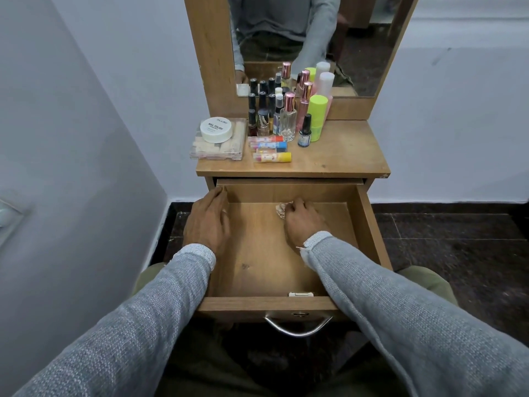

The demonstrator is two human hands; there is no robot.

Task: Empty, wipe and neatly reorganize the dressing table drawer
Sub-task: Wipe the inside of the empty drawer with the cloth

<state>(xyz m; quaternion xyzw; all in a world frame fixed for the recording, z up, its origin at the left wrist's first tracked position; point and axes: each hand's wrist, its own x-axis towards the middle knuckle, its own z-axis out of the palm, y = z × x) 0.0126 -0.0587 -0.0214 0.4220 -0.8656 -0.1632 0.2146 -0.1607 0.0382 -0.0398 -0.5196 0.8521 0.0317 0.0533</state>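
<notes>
- My right hand (pixel 305 222) was inside the drawer (pixel 369 224), fingers curled round a small bunched cloth (pixel 280 210) pressed to the drawer floor near the back wall.
- My left hand (pixel 209 219) lay flat on the drawer's left wall, fingers straight, gripping nothing, as I judged to steady it.
- The unwiped floor ran from my right hand back towards my body, along the drawer's long axis; the right hand was plainly nearer to it, so I judged the next stroke a pull towards me.
- Beyond both hands, the tabletop (pixel 343 156) carried the removed things: bottles (pixel 287 118), lip balms (pixel 272 157), a clear box (pixel 217 150).
- On that box sat a white tub (pixel 216 129) reading "NAIL POLISH"; the smaller print I could not make out.
</notes>
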